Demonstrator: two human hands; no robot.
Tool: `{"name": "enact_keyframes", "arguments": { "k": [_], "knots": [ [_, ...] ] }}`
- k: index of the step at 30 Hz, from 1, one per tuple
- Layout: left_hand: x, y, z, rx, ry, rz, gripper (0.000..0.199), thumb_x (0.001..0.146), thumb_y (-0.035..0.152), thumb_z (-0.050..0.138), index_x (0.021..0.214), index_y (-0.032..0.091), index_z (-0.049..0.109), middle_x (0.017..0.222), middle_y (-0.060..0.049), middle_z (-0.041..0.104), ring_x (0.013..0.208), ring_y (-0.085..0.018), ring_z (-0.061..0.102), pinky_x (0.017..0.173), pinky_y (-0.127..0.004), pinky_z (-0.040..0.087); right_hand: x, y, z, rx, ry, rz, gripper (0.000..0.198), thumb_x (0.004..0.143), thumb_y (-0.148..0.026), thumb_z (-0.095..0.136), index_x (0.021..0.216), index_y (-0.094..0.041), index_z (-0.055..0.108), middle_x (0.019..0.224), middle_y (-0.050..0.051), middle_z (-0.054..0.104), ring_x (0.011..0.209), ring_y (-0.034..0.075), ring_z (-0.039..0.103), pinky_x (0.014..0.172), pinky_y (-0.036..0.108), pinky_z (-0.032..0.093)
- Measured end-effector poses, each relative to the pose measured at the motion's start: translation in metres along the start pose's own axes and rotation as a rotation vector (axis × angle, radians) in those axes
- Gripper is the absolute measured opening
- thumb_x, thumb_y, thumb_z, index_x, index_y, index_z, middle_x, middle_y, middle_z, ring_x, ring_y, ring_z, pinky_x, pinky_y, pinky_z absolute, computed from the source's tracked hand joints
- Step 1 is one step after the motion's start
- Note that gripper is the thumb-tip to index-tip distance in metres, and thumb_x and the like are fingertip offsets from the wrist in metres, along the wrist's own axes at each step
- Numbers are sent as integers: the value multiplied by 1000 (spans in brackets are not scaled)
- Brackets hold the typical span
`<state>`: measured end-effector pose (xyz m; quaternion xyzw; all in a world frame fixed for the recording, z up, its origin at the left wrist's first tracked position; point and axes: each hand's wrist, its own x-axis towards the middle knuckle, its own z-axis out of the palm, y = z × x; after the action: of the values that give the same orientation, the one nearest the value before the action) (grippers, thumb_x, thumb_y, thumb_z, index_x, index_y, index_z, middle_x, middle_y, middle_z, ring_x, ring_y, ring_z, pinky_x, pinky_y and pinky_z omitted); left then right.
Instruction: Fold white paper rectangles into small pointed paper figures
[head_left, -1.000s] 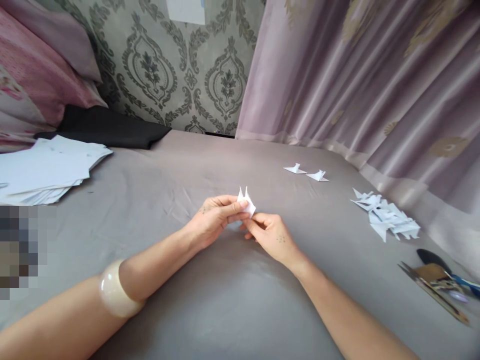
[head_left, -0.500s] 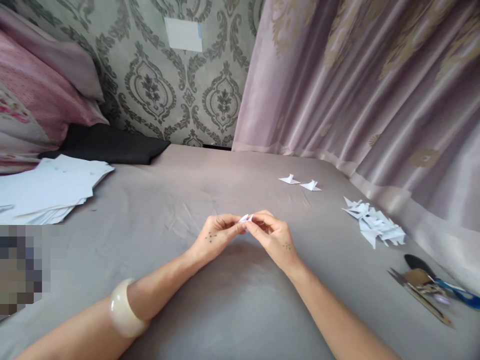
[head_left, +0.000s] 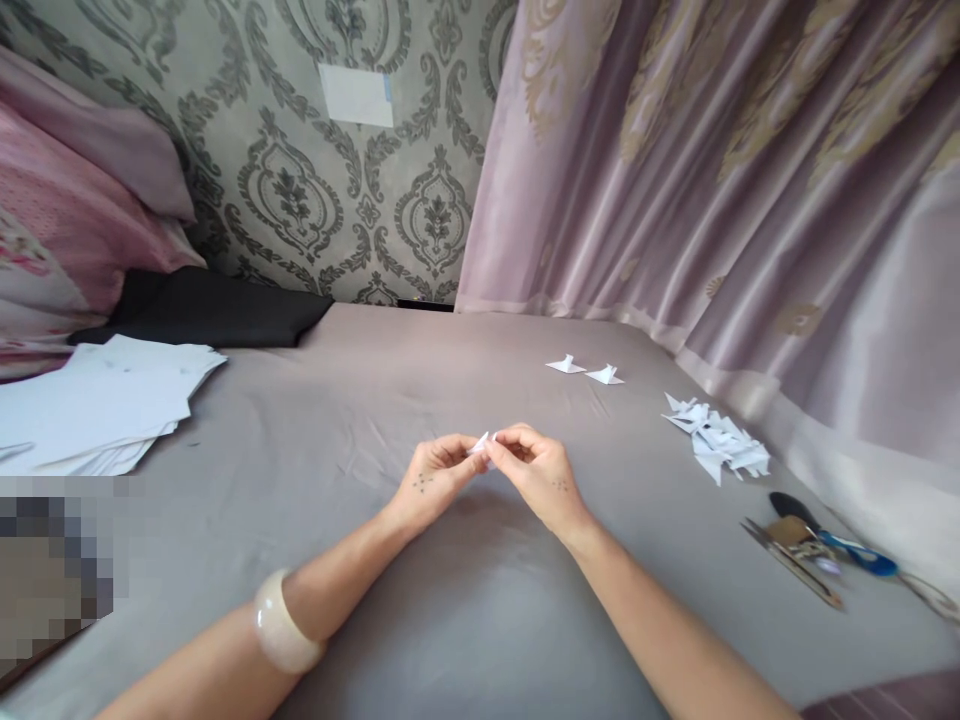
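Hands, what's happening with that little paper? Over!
Left hand and right hand pinching folded paper. Paper mostly covered. Two paper figures beyond, apart from hands.

I saw grey damask-patterned wallpaper (head_left: 300, 195) beyond the far edge of the grey, cloth-covered surface (head_left: 472, 610); a shiny mauve, gold-patterned curtain (head_left: 697, 200) hung along its right edge.

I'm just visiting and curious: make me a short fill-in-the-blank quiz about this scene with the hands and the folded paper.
1. The left hand and right hand hold a small folded piece that is ____ in colour.
2. The pale bangle is on the ____ arm.
3. Exactly ____ folded figures sit apart from the heap.
4. The heap lies nearer the ____ hand.

Missing words: white; left; two; right.
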<state>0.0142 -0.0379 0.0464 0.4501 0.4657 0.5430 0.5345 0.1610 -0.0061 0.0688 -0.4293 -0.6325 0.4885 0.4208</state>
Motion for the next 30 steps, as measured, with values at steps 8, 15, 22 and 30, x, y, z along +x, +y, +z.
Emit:
{"name": "enact_keyframes", "arguments": {
  "k": [8,15,22,30],
  "knots": [
    [-2,3,0,0,-21,-78,24,74,38,74,78,14,75,72,-3,71,73,-15,64,77,-26,48,-6,-7,3,-39,63,-108,11,76,-29,68,71,-19,70,76,1,62,66,13,61,64,26,49],
    [-2,7,0,11,-67,-137,24,73,38,75,77,14,74,70,-4,71,70,-14,64,76,-26,48,-3,1,-5,172,-34,151,19,70,-34,76,77,-18,70,77,2,68,73,15,62,72,28,50],
    [-2,4,2,48,-105,-172,24,77,37,72,83,15,76,77,-5,74,75,-16,66,78,-26,49,-4,10,-14,193,-21,237,28,67,-42,78,78,-17,70,78,4,70,76,17,63,76,30,50],
    [-3,3,5,111,-39,-112,23,76,39,73,84,18,78,81,-5,76,82,-20,69,78,-27,53,-7,16,-9,135,72,9,19,77,-36,70,70,-20,65,76,0,61,72,13,59,68,26,49]
  ]
}}
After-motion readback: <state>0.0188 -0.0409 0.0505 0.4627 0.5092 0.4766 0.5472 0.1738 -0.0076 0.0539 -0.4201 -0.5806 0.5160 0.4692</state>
